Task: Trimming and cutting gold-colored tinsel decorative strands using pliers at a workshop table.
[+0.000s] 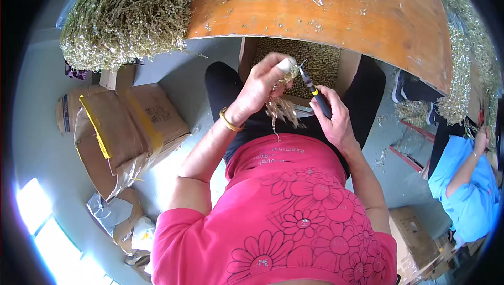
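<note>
My left hand (257, 88), with a white wrapping on one finger, is closed on a small bunch of thin gold-green strands (283, 111) whose pale ends hang below it. In my right hand (337, 119) is a slim cutting tool (313, 89) with black and yellow handles. Its narrow metal tip points up and left, close beside the bunch at my left fingertips. Whether the tip touches a strand I cannot tell. Beyond my hands, between my knees, an open cardboard box (349, 69) holds a mass of small round greenish-gold pieces (320, 59).
An orange wooden table (367, 17) spans the top, with a big heap of glittering strands (131, 17) at its left. More strands (459, 64) hang at right. Open cardboard boxes (142, 122) stand at left. At right sits another person in a blue top (467, 180).
</note>
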`<state>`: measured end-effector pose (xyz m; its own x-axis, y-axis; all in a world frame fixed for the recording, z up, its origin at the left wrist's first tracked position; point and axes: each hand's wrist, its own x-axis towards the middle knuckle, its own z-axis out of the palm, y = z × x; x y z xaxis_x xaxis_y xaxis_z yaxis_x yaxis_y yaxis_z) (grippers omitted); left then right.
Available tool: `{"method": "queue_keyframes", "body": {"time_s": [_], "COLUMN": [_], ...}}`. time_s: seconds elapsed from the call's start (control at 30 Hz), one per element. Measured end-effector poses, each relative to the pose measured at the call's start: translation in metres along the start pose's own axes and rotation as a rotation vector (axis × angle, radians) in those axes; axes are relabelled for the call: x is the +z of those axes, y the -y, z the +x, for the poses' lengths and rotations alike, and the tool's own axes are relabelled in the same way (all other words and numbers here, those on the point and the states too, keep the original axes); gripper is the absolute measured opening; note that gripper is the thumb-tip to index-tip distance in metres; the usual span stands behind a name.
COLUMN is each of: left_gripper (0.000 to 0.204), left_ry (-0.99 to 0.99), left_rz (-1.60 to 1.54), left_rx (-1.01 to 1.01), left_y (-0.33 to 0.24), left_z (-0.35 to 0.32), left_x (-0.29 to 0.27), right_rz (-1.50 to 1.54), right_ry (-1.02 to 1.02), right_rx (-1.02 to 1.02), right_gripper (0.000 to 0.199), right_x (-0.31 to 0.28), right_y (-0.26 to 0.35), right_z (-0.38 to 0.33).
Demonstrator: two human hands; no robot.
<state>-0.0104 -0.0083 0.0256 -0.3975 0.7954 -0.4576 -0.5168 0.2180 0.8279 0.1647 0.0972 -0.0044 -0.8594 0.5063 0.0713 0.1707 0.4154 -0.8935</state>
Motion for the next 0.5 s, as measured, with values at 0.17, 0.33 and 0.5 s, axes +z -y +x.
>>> {"method": "queue_keyframes", "body": {"time_s": [0.17,0.33,0.5], "left_gripper": [0.028,0.023,0.015], "left_ry": [-0.238,-0.249,-0.165], "left_rz": [1.072,1.321,1.312], "left_rx": [0.825,0.985,0.985], "left_y": [0.007,-0.003,0.003], "left_z": [0.001,0.004,0.007], "left_x": [0.0,0.005,-0.007], "right_rz": [0.007,0.064,0.109], "right_ry": [-0.013,-0.021,0.012], "right_rx": [0.073,0.16,0.192], "right_gripper": [0.027,0.029,0.029], "right_x": [0.002,0.004,0.004], "right_y": [0.004,0.01,0.019], "right_z": [0.0,-0.002,0.0]}}
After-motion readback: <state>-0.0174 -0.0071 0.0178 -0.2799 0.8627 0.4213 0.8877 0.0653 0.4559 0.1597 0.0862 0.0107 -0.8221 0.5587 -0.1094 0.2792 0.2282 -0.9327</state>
